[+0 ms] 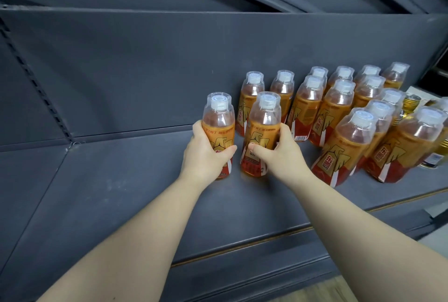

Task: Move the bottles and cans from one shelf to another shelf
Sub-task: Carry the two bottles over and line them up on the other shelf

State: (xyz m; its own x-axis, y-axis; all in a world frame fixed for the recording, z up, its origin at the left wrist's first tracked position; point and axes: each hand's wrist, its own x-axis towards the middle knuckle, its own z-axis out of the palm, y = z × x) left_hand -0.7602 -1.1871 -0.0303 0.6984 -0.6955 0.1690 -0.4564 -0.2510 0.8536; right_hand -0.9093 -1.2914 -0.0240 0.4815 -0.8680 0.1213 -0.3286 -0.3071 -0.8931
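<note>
At frame centre, a left hand (206, 153) and right hand (278, 153) each grip an orange bottle on the grey shelf (121, 192), the left bottle (218, 122) just beside the right bottle (263, 127).

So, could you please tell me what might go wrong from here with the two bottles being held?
1. The right hand grips its bottle just in front of the packed rows; a careless swing could topple neighbours.
2. The right forearm passes close to the frontmost bottle, standing near the shelf edge; a brush might knock it off.
</note>
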